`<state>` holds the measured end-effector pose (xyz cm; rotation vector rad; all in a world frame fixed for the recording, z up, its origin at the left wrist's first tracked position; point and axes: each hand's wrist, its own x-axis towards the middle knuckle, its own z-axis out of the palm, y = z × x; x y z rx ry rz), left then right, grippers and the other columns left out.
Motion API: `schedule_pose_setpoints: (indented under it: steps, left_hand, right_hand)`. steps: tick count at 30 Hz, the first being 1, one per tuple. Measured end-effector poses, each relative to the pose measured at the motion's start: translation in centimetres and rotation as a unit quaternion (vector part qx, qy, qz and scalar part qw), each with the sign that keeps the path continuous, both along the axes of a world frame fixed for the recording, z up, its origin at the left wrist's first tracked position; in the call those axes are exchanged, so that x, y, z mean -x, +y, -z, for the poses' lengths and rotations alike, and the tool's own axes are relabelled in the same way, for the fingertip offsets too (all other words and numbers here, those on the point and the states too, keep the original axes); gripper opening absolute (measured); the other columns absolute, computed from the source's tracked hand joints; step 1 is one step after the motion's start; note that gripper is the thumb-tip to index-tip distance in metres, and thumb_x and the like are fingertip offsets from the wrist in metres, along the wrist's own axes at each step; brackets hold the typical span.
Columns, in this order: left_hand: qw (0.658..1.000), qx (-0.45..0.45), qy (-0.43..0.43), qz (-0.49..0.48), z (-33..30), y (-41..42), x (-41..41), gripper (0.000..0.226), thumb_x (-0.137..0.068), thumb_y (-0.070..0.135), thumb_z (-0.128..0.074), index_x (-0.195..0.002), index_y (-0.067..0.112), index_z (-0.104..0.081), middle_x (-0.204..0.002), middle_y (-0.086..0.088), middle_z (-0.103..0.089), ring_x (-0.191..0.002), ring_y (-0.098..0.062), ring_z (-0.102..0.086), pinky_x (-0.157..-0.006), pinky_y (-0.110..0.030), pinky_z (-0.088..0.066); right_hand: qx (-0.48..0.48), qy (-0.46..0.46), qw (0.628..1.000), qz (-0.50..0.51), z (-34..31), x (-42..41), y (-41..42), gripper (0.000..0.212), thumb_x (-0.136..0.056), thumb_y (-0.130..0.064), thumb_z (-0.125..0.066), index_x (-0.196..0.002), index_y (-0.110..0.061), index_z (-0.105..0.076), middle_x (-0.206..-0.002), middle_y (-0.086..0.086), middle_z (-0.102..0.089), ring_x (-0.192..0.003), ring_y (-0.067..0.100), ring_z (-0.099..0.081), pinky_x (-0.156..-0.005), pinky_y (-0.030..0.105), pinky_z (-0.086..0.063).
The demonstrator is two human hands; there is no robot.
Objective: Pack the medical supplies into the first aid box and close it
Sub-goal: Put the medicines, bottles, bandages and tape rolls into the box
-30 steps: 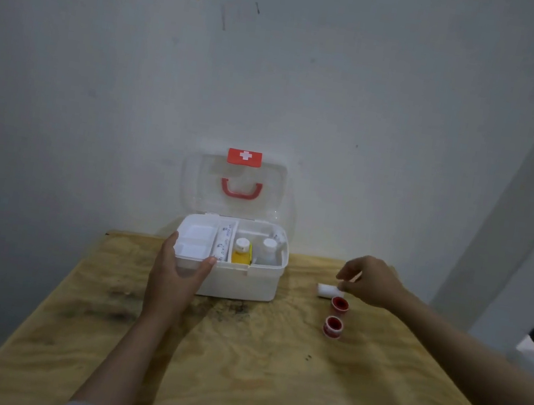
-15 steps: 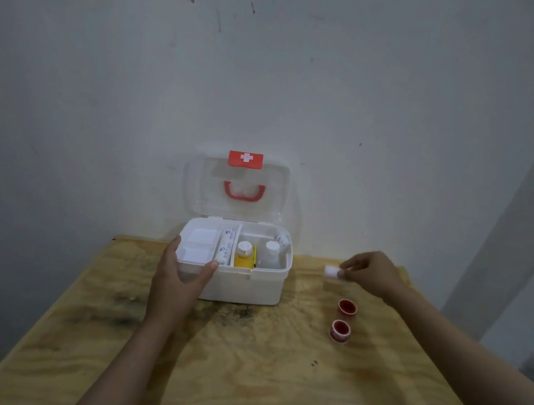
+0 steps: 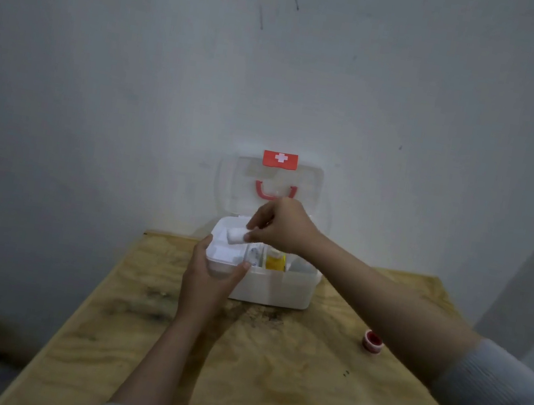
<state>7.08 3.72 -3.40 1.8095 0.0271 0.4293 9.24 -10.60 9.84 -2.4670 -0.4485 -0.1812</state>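
Two hands over the box. Right hand (image 3: 281,227) closed in a pinch: thumb & fingertips (image 3: 248,237) grip a small white roll (image 3: 236,235), held lying sideways just above the box's left tray section, not touching the tray as far as can be told. Left hand (image 3: 209,275) half-curled around the box's front-left corner, thumb on the left rim, fingers wrapped on the front wall, holding the box.

Box (image 3: 277,287): white base, sits at the far end of the worktop, near the wall. Lid (image 3: 271,185) clear, standing up open behind it, w/ red handle & a red tag bearing a white cross at the top edge. Inside: white tray on the left, a slim white pack beside it in the middle, yellow bottle (image 3: 274,261) to its right; rest partly hidden by the right wrist.

Red-capped item (image 3: 372,342) on the worktop, well apart to the right of the box, just beside the right forearm; what it is can't be told.

Worktop (image 3: 267,376): bare plywood, dark smudges in front of the box, glossy patch near right. Grey sleeves on both forearms. Wall (image 3: 138,79) behind: pale, w/ dark drip marks high up. Floor at lower left dark, blurred.
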Motion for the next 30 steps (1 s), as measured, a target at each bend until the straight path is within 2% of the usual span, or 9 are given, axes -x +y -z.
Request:
schedule_pose_setpoints:
  steps: [3,6,9,14,17,22,26,28,30]
  left_hand:
    - [1.0,0.008,-0.003,0.001,-0.2,0.0,0.1,0.076,-0.067,0.046,-0.08,-0.132,0.031,-0.043,-0.121,0.011,-0.055,-0.105,-0.013,-0.056,-0.079,-0.032,-0.055]
    - [1.0,0.015,-0.003,-0.001,-0.2,-0.1,0.2,0.075,-0.068,0.044,-0.079,-0.132,0.029,-0.044,-0.123,0.007,-0.058,-0.106,-0.015,-0.058,-0.078,-0.031,-0.054]
    - [1.0,0.018,0.0,-0.001,0.1,0.0,0.0,0.081,-0.067,0.046,-0.079,-0.135,0.029,-0.041,-0.129,0.005,-0.056,-0.111,-0.017,-0.057,-0.083,-0.037,-0.056]
    - [1.0,0.018,-0.007,-0.003,0.0,0.0,0.0,0.08,-0.069,0.042,-0.079,-0.137,0.031,-0.039,-0.123,0.013,-0.05,-0.107,-0.011,-0.051,-0.08,-0.028,-0.05]
    - [1.0,0.013,-0.004,-0.001,-0.1,0.0,0.0,0.083,-0.069,0.042,-0.08,-0.138,0.029,-0.037,-0.122,0.014,-0.045,-0.109,-0.01,-0.047,-0.084,-0.03,-0.051]
    - [1.0,0.015,-0.012,-0.002,-0.1,0.2,0.1,0.085,-0.066,0.045,-0.081,-0.138,0.028,-0.038,-0.129,0.013,-0.047,-0.114,-0.009,-0.048,-0.092,-0.03,-0.048]
    - [1.0,0.015,-0.015,-0.006,0.2,0.3,0.1,0.083,-0.067,0.045,-0.08,-0.137,0.027,-0.039,-0.137,0.006,-0.05,-0.119,-0.013,-0.05,-0.094,-0.03,-0.046]
    - [1.0,0.009,-0.017,-0.013,0.3,0.4,0.0,0.083,-0.067,0.046,-0.08,-0.137,0.027,-0.04,-0.138,0.004,-0.049,-0.121,-0.015,-0.049,-0.095,-0.032,-0.046]
    - [1.0,0.006,-0.02,-0.016,0.4,0.4,-0.1,0.083,-0.067,0.047,-0.08,-0.137,0.027,-0.039,-0.14,0.003,-0.049,-0.123,-0.017,-0.049,-0.097,-0.038,-0.048]
  right_hand:
    - [0.064,0.03,0.997,-0.013,0.5,-1.5,2.8,0.022,-0.069,-0.016,-0.081,-0.087,-0.005,-0.075,-0.089,0.009,-0.075,-0.07,0.012,-0.062,-0.056,0.016,-0.043]
    - [0.139,0.032,0.99,-0.012,1.0,-2.7,4.3,0.023,-0.067,-0.018,-0.081,-0.084,-0.004,-0.075,-0.088,0.012,-0.075,-0.081,0.023,-0.067,-0.07,0.031,-0.055]
    - [0.184,0.041,0.982,-0.017,1.5,-3.5,4.7,0.02,-0.069,-0.014,-0.079,-0.086,-0.003,-0.075,-0.09,0.013,-0.074,-0.085,0.026,-0.067,-0.078,0.036,-0.057]
    - [0.163,0.04,0.985,-0.029,1.5,-3.3,4.0,0.017,-0.075,-0.009,-0.074,-0.092,-0.005,-0.075,-0.096,0.012,-0.074,-0.086,0.023,-0.067,-0.078,0.03,-0.054]
    - [0.134,0.022,0.99,-0.026,0.7,-2.3,2.6,0.017,-0.077,-0.01,-0.072,-0.094,-0.006,-0.074,-0.098,0.01,-0.074,-0.085,0.018,-0.067,-0.077,0.025,-0.052]
    - [0.101,-0.01,0.995,0.014,-0.3,1.7,-2.7,0.017,-0.077,-0.013,-0.073,-0.093,-0.009,-0.074,-0.091,0.005,-0.074,-0.071,0.006,-0.061,-0.064,0.01,-0.047]
    - [0.099,0.012,0.991,0.084,1.4,5.1,-9.7,0.011,-0.074,-0.015,-0.076,-0.084,-0.015,-0.075,-0.082,-0.001,-0.072,-0.066,0.002,-0.062,-0.062,0.013,-0.051]
    - [0.113,0.062,0.985,0.113,3.2,6.6,-13.2,0.011,-0.074,-0.017,-0.077,-0.084,-0.018,-0.073,-0.084,-0.004,-0.072,-0.073,0.004,-0.065,-0.068,0.021,-0.056]
    - [0.139,0.09,0.979,0.12,5.2,7.9,-16.2,0.015,-0.075,-0.018,-0.076,-0.089,-0.022,-0.072,-0.09,-0.007,-0.071,-0.077,0.003,-0.065,-0.067,0.018,-0.053]
